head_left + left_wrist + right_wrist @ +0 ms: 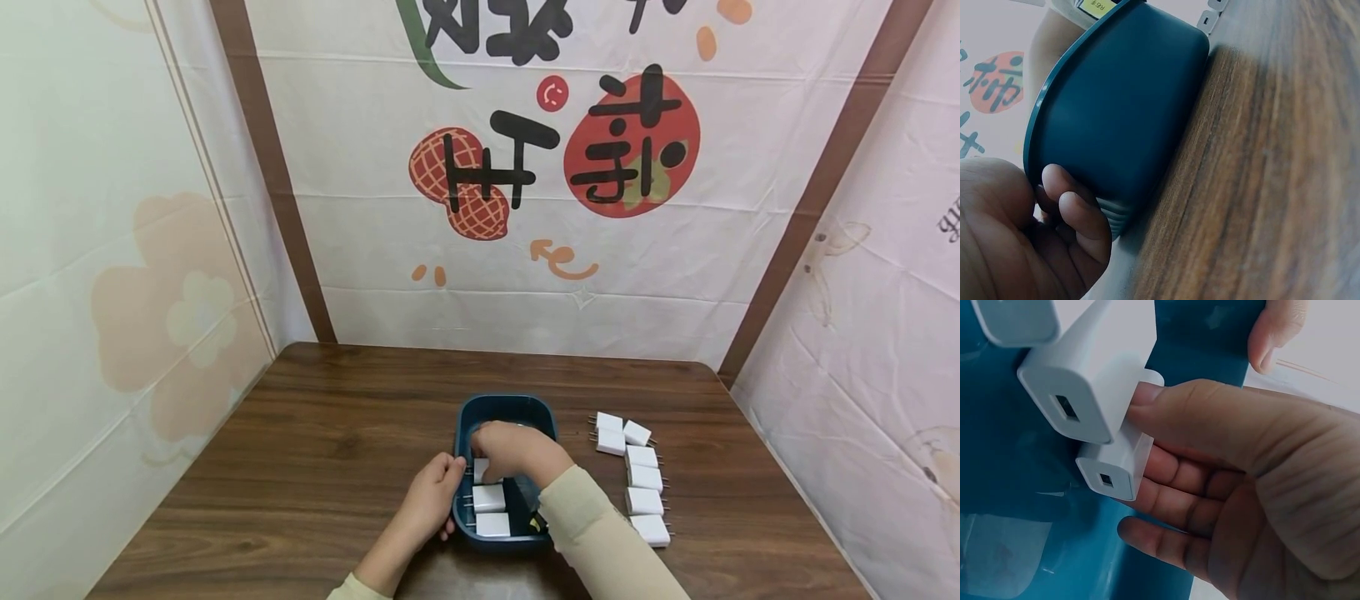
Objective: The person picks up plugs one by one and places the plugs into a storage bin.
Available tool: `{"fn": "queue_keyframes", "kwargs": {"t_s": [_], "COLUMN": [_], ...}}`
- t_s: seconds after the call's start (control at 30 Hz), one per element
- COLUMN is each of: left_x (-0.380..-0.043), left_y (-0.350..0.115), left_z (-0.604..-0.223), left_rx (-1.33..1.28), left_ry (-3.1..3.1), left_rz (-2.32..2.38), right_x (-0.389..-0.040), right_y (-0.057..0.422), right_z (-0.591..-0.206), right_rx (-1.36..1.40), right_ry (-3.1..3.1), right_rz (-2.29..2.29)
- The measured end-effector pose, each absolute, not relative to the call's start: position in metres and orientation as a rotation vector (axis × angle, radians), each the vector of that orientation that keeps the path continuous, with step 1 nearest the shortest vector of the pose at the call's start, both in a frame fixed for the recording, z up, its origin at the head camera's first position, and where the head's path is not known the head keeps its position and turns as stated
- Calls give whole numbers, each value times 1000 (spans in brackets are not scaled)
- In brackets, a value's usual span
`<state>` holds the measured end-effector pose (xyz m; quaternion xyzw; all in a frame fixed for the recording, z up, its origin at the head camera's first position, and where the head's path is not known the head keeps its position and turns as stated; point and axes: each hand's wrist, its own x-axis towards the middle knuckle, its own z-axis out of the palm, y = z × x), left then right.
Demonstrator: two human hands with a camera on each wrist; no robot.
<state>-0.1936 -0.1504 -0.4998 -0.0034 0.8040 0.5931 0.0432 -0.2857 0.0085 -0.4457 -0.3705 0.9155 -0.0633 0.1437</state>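
A dark blue plastic bin [504,402] stands on the wooden table. My left hand [429,498] grips its left side, with thumb at the rim and fingers curled against the outer wall [1116,106]. Inside the bin, white USB charger plugs [492,525] lie in a column along the left side, prongs pointing left. My right hand [521,450] reaches into the far part of the bin. In the right wrist view it pinches a white charger plug [1107,472] between thumb and fingers, right beside another charger plug [1063,394] in the column.
On the table right of the bin, several white charger plugs [645,477] lie in a rough line, with a few clustered at its far end. A patterned cloth [525,317] hangs behind the table, with more cloth at both sides.
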Motion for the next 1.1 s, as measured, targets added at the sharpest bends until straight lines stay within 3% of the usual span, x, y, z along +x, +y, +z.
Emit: {"fn": "queue_keyframes", "kwargs": {"t_s": [1.1], "left_x": [-195], "left_y": [-150], "left_z": [-501], "left_rx": [-8], "left_ry": [2472], "left_rz": [1798], "right_x": [-284], "right_y": [8], "right_z": [-445], "right_rx": [-1101], "right_ry": [2637], "right_rz": [-187]}}
